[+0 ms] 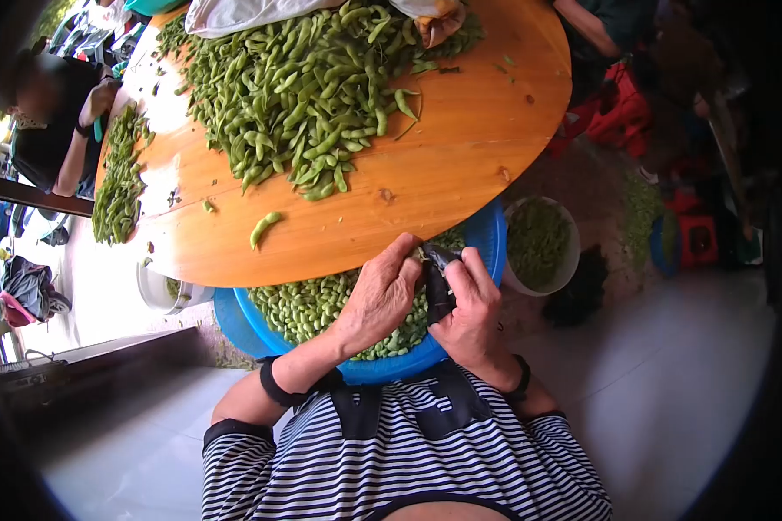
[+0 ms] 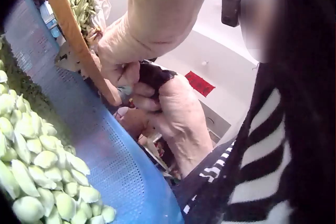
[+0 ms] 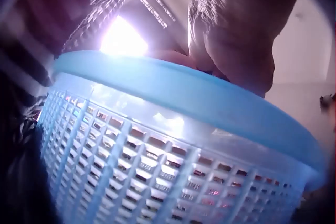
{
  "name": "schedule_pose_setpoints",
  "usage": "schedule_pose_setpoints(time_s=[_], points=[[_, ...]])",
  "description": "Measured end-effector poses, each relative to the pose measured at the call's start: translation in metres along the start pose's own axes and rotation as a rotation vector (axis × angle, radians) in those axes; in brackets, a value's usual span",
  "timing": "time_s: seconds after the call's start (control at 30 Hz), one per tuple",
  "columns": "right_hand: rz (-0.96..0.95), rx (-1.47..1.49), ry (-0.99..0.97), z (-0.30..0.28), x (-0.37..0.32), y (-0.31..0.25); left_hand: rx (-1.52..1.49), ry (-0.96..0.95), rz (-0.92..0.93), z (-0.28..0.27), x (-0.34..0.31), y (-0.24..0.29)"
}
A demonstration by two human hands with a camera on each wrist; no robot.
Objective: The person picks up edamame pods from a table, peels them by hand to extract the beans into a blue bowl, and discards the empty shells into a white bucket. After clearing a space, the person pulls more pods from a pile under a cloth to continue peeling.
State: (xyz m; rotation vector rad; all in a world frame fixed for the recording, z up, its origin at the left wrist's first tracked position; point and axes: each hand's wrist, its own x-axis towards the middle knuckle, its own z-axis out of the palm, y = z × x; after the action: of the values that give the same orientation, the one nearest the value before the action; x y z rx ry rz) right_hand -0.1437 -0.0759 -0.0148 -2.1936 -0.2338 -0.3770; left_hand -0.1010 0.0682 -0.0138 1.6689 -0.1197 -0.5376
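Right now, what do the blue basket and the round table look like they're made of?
Blue basket: likely moulded plastic, semi-glossy; its wall is a uniform slotted grid.
Round table: wood, seemingly varnished; grain lines and knots show under a sheen.

Striped shirt (image 1: 391,460), black wristbands (image 1: 276,386)

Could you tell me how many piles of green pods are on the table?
2: a large pile in the middle of the table and a smaller pile along its left edge; its far end is cropped.

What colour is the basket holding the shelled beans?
The basket is blue, best seen in the head view.
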Motion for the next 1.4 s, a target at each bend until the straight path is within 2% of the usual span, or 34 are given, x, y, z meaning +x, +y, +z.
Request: schedule_pose_setpoints(time_s=[0.07, 0.1, 0.17, 0.23, 0.3, 0.47, 0.6, 0.67, 0.7, 0.73, 0.8, 0.87, 0.93, 1.0, 1.07, 1.13, 1.27, 1.3, 1.37, 1.4], points=[[-0.026, -0.013, 0.023, 0.000, 0.000, 0.002, -0.178, -0.047, -0.143, 0.002, 0.002, 0.001], [-0.014, -0.013, 0.026, 0.000, -0.001, 0.002, -0.178, -0.048, -0.144, 0.005, 0.001, 0.001], [-0.003, -0.013, 0.032, -0.002, 0.001, 0.007, -0.481, -0.049, -0.191, 0.010, -0.002, -0.001], [0.045, 0.087, 0.009, -0.006, 0.005, 0.015, -0.511, -0.091, -0.197, 0.007, -0.001, 0.000], [0.037, 0.063, -0.002, -0.008, 0.004, 0.010, -0.542, -0.132, -0.202, 0.005, 0.000, 0.000], [-0.004, 0.064, -0.025, -0.007, 0.004, 0.007, -0.824, -0.135, -0.263, 0.000, 0.002, -0.011], [0.036, 0.212, -0.033, -0.013, 0.010, 0.019, -0.815, -0.108, -0.278, 0.004, 0.001, -0.014], [0.099, 0.256, -0.090, -0.021, 0.010, 0.022, -0.688, -0.180, -0.221, -0.001, 0.001, -0.014], [0.129, 0.273, -0.115, -0.030, 0.012, 0.022, -0.563, -0.291, -0.117, -0.007, 0.001, -0.020], [0.064, 0.265, -0.061, -0.038, 0.012, 0.029, -0.430, -0.380, -0.037, -0.012, -0.001, -0.024], [0.276, 0.302, 0.020, -0.064, 0.007, 0.043, 0.125, -0.594, 0.003, -0.027, 0.000, 0.006], [0.257, -0.070, 0.076, -0.098, 0.013, 0.059, 0.222, -0.599, 0.035, -0.037, 0.004, 0.022], [0.284, -0.517, 0.102, -0.120, 0.006, 0.088, 0.496, -0.252, 0.431, -0.050, 0.019, 0.032], [0.372, -0.528, 0.122, -0.130, 0.000, 0.098, 1.002, 0.078, 0.642, -0.067, 0.048, 0.039], [0.441, -0.465, 0.091, -0.133, -0.001, 0.096, 1.136, 0.317, 0.718, -0.082, 0.079, 0.038], [0.522, -0.416, 0.063, -0.127, -0.001, 0.090, 1.214, 0.322, 0.681, -0.091, 0.101, 0.037], [0.385, -0.419, 0.099, -0.112, 0.000, 0.087, 1.358, 0.308, 0.658, -0.091, 0.116, 0.030], [0.388, -0.337, 0.115, -0.107, 0.005, 0.079, 1.358, 0.302, 0.663, -0.088, 0.113, 0.032], [0.353, -0.262, 0.095, -0.099, 0.013, 0.068, 1.127, 0.237, 0.649, -0.081, 0.102, 0.038], [0.315, -0.184, 0.070, -0.095, 0.016, 0.065, 1.125, 0.233, 0.650, -0.078, 0.098, 0.041]])
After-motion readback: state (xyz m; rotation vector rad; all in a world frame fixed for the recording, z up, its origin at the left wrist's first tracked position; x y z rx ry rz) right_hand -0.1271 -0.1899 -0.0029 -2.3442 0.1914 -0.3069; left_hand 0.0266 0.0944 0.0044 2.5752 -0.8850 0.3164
